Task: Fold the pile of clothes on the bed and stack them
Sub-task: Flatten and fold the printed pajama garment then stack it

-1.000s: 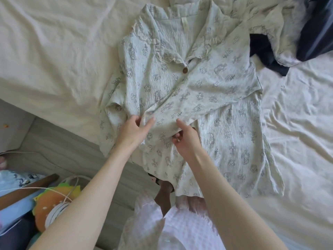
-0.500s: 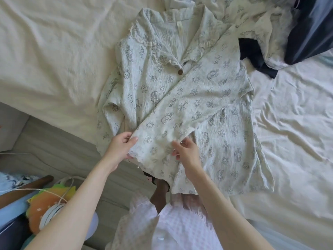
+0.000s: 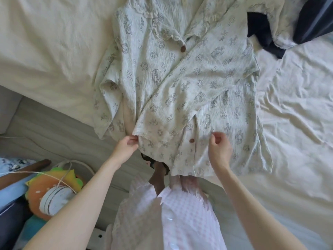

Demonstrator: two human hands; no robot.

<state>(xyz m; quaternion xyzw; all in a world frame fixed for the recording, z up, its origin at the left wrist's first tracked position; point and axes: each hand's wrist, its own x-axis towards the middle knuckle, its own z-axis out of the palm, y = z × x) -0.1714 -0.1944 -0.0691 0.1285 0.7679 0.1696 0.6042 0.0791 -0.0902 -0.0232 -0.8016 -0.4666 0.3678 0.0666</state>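
Note:
A pale printed button-up shirt (image 3: pixel 180 83) lies front-up on the bed (image 3: pixel 46 51), its lower hem hanging over the bed's edge. My left hand (image 3: pixel 126 147) pinches the bottom corner of the shirt's left front panel at the hem. My right hand (image 3: pixel 219 148) hovers over the lower right panel beside a brown button (image 3: pixel 192 140). Its fingers are curled close to the cloth, and I cannot tell whether they pinch it. More clothes, a dark garment (image 3: pixel 266 42) and a printed piece (image 3: pixel 281 24), are piled at the top right.
The cream sheet spreads left and right of the shirt. Below the bed edge is grey flooring (image 3: pixel 54 134). A plush toy (image 3: pixel 52 183), a white round device (image 3: pixel 54 201) and a cable lie at the lower left.
Both hands have drawn the front panel down toward the hem and spread it flatter. My right hand has shifted right, past the button placket. The camera moved closer.

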